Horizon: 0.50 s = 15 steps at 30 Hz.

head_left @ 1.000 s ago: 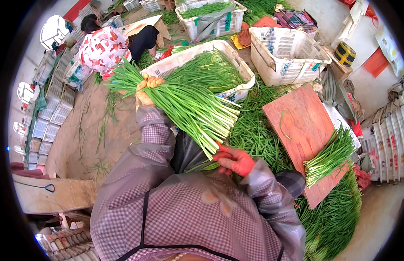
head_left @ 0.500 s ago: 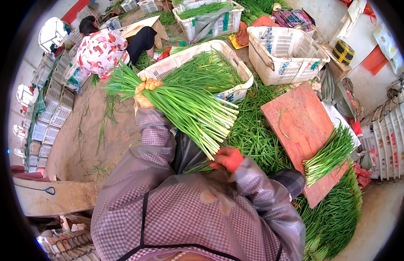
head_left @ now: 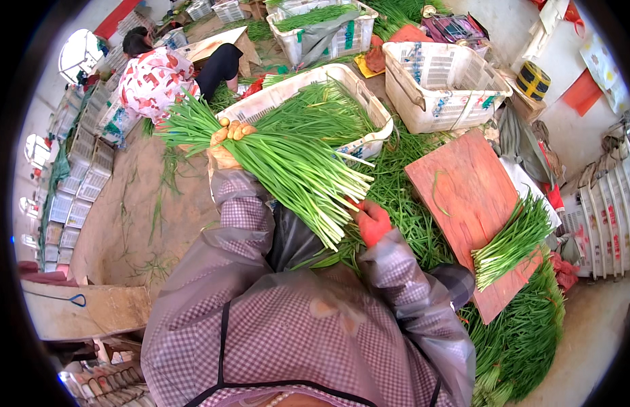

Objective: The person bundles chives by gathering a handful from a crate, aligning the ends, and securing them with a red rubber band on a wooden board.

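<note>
A large bunch of garlic chives [head_left: 288, 163] lies slanted across my front, leafy tips at the upper left and pale stem ends at the lower right. My left hand [head_left: 232, 133], in a tan glove, is closed round it near the leafy end. At the stem ends is my right hand [head_left: 373, 222] in a red-orange glove, its fingers pinched on the outer stems; the fingertips are partly hidden. One pale stalk sticks out above the others. Behind the bunch, a white crate [head_left: 386, 129] holds more chives.
A reddish board [head_left: 464, 183] at right carries a smaller chive bunch [head_left: 511, 237]. Loose chives [head_left: 403, 217] cover the floor beside it. Another white crate [head_left: 450, 108] stands behind. A co-worker [head_left: 155, 81] sits at far left near stacked crates [head_left: 87, 176].
My right hand has moved up and to the right, from below the stem ends to their right side. The left hand keeps its hold on the bunch, nearly still.
</note>
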Each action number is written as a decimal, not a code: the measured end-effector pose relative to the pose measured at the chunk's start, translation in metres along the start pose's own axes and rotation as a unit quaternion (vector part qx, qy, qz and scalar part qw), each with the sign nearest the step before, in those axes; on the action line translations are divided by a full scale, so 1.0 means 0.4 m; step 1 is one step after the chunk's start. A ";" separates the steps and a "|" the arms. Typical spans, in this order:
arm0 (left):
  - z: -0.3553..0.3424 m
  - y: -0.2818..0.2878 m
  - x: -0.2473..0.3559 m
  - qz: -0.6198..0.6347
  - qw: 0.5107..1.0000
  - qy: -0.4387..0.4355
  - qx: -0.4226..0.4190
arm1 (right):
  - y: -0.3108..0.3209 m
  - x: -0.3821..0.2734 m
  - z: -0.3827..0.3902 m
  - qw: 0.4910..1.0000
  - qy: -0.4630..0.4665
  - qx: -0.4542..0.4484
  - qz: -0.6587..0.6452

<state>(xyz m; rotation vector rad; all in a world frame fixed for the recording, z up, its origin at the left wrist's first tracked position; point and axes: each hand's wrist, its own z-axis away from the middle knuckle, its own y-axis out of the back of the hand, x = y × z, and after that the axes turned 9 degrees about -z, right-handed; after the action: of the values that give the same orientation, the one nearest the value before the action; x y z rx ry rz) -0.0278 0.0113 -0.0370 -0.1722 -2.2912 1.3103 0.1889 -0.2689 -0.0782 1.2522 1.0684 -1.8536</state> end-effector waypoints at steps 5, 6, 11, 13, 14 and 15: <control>-0.001 -0.010 0.017 0.002 1.000 -0.021 -0.003 | 0.158 0.055 0.010 0.992 -0.102 -0.070 0.033; -0.002 -0.007 0.014 0.005 1.000 -0.020 0.000 | 0.134 0.034 0.020 0.996 -0.075 -0.042 0.009; -0.003 -0.034 -0.017 0.011 1.000 -0.006 -0.023 | -0.018 -0.080 0.043 0.990 -0.137 -0.033 -0.020; -0.019 -0.040 -0.018 0.046 0.998 0.001 -0.052 | 0.016 -0.026 0.042 0.987 -0.150 -0.043 -0.027; -0.020 -0.041 -0.018 0.049 0.997 0.001 -0.067 | 0.048 -0.013 0.049 0.986 -0.158 -0.039 -0.025; -0.027 -0.043 -0.015 0.045 0.996 0.002 -0.075 | 0.084 -0.005 0.057 0.985 -0.167 -0.031 -0.023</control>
<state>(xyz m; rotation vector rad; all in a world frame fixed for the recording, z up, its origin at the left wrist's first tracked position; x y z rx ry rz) -0.0152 0.0084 -0.0200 -0.3316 -2.4033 1.1777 0.2088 -0.3044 -0.0804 0.8476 0.9689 -1.9624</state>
